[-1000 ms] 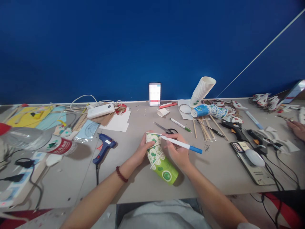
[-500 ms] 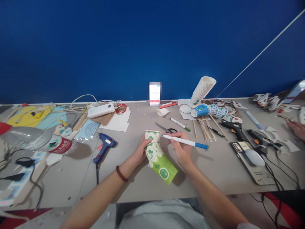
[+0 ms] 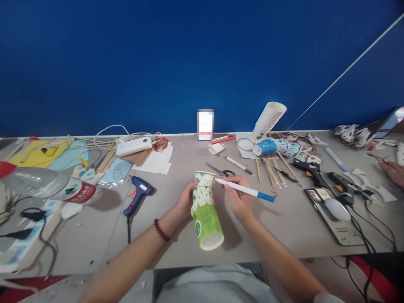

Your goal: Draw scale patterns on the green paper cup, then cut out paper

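Note:
My left hand [image 3: 185, 201] is closed round the upper part of a joined paper-cup piece [image 3: 208, 223], white with scale-like curves above and green below. Its round white base faces me at the lower end. In my right hand [image 3: 241, 201] is a white marker [image 3: 241, 187] with a blue end. The marker's tip meets or nearly meets the right edge of the cup piece near its top; I cannot tell if they touch. Scissors [image 3: 225, 172] lie just behind, their blades pointing left. A similar blue cup piece [image 3: 268, 146] rests farther back on the right.
A blue glue gun [image 3: 137, 195], plastic bottle [image 3: 50, 181] and power strip [image 3: 34, 235] are on the left. Stacked paper cups [image 3: 268, 120] lean at the back. Rightward lie wooden sticks [image 3: 271, 172], more glue guns [image 3: 344, 185], a phone [image 3: 337, 223] and another person's hand [image 3: 393, 170].
The cup piece has turned in my left hand, so its lower end swung left and its base now faces me. The marker has shifted slightly with my right hand.

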